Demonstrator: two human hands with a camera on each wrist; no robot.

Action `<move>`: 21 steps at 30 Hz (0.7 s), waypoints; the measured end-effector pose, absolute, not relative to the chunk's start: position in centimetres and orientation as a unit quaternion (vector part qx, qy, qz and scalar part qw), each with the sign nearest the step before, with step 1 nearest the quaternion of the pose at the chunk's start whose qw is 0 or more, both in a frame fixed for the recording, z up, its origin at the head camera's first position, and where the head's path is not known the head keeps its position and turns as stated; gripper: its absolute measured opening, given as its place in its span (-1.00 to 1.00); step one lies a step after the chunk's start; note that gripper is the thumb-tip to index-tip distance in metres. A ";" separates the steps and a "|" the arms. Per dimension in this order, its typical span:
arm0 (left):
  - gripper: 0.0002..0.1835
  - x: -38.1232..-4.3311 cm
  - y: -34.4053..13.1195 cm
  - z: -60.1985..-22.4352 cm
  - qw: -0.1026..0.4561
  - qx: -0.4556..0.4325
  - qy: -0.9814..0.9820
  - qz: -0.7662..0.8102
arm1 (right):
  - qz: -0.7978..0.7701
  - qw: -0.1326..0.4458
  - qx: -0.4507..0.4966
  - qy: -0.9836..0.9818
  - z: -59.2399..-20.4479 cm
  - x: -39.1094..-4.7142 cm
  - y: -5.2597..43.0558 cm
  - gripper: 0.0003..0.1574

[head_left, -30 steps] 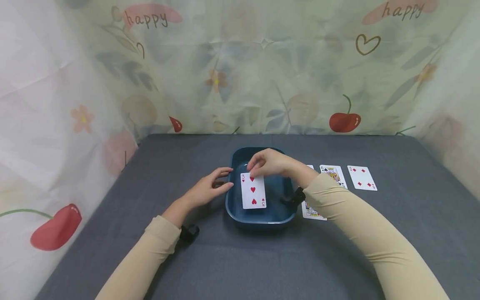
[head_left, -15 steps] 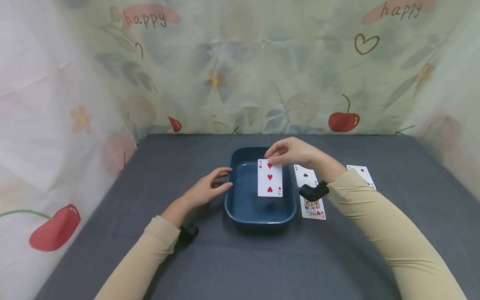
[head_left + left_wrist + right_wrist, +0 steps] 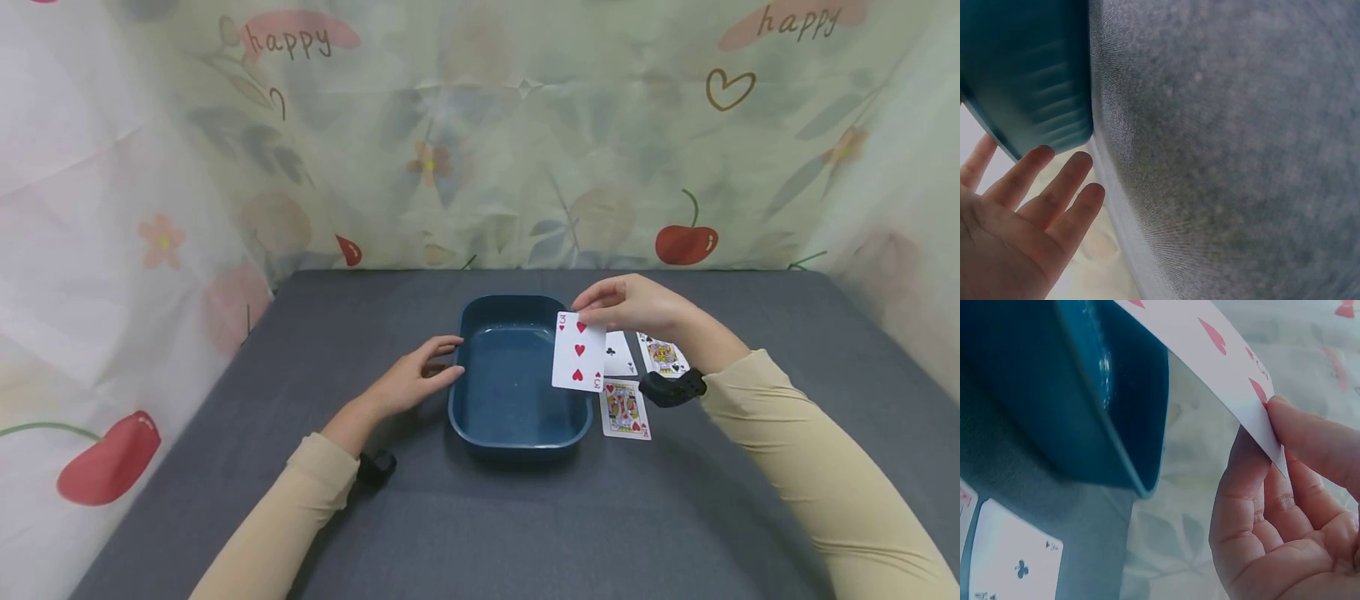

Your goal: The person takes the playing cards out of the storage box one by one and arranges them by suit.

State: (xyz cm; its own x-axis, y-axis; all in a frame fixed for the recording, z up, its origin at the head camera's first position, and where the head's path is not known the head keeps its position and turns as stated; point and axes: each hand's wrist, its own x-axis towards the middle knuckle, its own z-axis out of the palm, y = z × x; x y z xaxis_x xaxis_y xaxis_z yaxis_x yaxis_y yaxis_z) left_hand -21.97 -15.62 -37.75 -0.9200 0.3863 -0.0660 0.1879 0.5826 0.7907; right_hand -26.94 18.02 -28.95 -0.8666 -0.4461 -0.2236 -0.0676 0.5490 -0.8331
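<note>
My right hand (image 3: pixel 637 305) pinches a three of hearts playing card (image 3: pixel 579 352) by its upper edge, between thumb and fingers. The card hangs face towards me, above the right rim of a dark blue tray (image 3: pixel 510 400). In the right wrist view, the thumb presses on the face of the card (image 3: pixel 1213 362). At the tray's left side, my left hand (image 3: pixel 411 377) has its fingertips at the rim, thumb and fingers spread and relaxed. The left wrist view shows those fingers beside the tray's outer wall (image 3: pixel 1054 75).
Right of the tray, an ace of clubs (image 3: pixel 619 358), partly covered by the held card, a king of hearts (image 3: pixel 627 410) and a king of spades (image 3: pixel 663 357) lie face up on the grey cloth (image 3: pixel 480 525). A patterned curtain (image 3: pixel 480 142) hangs behind.
My right hand has carried the three of hearts from over the tray's middle rightwards to its right rim. The four of diamonds is now hidden behind the right arm. The left hand stays put.
</note>
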 end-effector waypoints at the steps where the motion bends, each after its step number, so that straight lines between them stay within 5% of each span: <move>1: -0.40 -22.0 -15.6 -37.7 0.117 0.162 0.882 0.427 | -0.451 0.211 -0.149 0.855 -29.0 -26.8 18.3 -0.50; 21: -0.38 -22.0 -15.6 -37.7 0.123 0.157 0.882 0.426 | -0.456 0.238 -0.098 0.852 -32.4 -26.6 24.0 -0.34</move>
State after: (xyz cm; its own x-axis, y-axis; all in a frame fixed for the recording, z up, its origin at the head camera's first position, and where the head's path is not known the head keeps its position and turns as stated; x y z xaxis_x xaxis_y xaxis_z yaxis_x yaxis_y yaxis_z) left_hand -22.04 -15.61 -37.70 -0.9202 0.3825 -0.0832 0.1727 0.5875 0.7906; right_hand -26.65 23.96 -32.44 -0.8669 -0.3851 -0.3165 0.0498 0.5648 -0.8237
